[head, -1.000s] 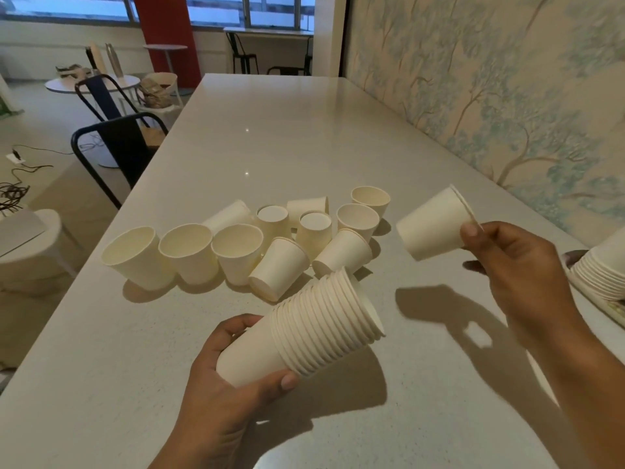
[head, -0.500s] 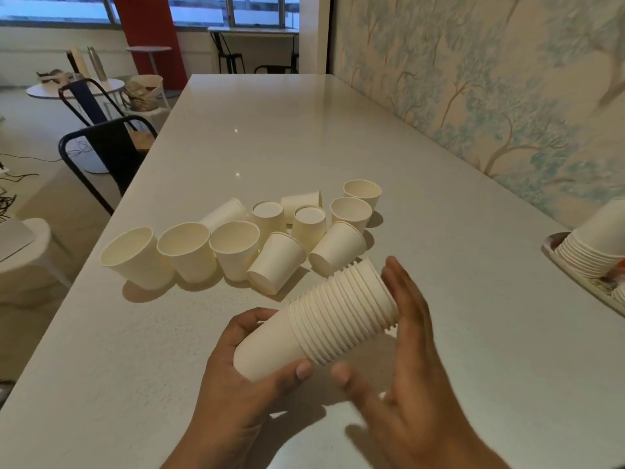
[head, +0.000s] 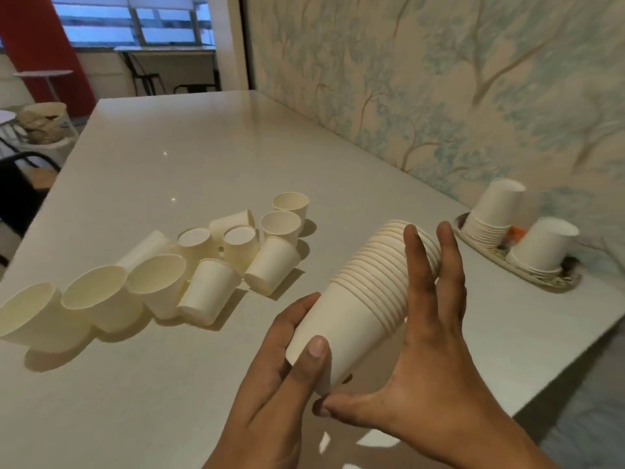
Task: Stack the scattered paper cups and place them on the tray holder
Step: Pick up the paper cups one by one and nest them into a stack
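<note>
My left hand (head: 280,374) grips the bottom end of the stack (head: 358,299), fingers curled under its lowest cup and thumb laid along its side. It holds the stack tilted in the air above the surface (head: 162,157). My right hand (head: 429,350) is flat and open. Its straight fingers (head: 417,265) lie against the bunched rims at the mouth end, thumb stretched out below, gripping nothing. I judge this to be a press to seat the cups snugly. To do it well I should push evenly along the stack's axis toward my left palm, not so hard that the thin paper crushes or the cups jam, and check that the rims sit parallel.

The loose cups (head: 209,265) lie clustered on the surface to my left, apart from the stack. Some are mouth up, some bottom up, some tipped on their sides, and none holds anything I can see. The tray holder (head: 527,277) sits to my right by the wall (head: 439,96), near the stack but not touching it. It carries two upturned piles, a taller nested pile (head: 492,214) at its far end and a shorter pile (head: 541,252) at its near end. Between them is something orange (head: 515,231) that I cannot make out.
</note>
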{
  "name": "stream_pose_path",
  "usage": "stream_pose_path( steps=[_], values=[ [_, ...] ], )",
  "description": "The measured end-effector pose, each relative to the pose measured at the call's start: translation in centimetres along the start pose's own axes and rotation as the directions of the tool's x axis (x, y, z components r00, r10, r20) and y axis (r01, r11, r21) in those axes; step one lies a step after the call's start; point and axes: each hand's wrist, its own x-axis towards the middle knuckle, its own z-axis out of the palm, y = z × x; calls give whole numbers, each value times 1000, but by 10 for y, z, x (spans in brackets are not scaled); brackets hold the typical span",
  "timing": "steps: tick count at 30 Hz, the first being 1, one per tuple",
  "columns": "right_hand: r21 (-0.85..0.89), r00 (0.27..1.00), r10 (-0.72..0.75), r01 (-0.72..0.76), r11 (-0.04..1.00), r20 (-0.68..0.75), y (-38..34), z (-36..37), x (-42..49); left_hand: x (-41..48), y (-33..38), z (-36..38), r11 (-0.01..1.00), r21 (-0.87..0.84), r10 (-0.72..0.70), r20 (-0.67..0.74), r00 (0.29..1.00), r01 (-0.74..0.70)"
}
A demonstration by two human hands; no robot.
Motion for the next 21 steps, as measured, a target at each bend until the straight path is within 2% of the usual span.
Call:
stream_pose_path(
  steps=[5,8,12,14,15,17,18,21],
  values=[
    [-73,994,-29,22,997,-101,21,-19,-8,12,4,33,996,50,63,93,994,-68],
    [-70,973,-89,75,995,-211,35,-25,-7,18,12,48,997,38,67,157,985,-74],
    [12,949,-91,99,995,-300,57,-47,8,43,8,62,1000,26,-11,247,969,4],
    [214,948,67,2,977,-312,71,-67,26,52,-5,64,998,61,-45,222,974,32],
    [402,937,190,-60,914,-292,80,-79,37,52,-10,63,994,107,-42,206,978,21],
    [743,867,468,-199,639,-170,101,-104,60,46,-24,50,965,261,-31,184,982,-19],
    [806,827,550,-243,540,-120,113,-119,70,46,-33,44,947,320,-32,184,983,-29],
    [876,732,681,-311,368,-26,144,-158,93,48,-47,33,919,394,-61,190,980,-19]
  ],
)
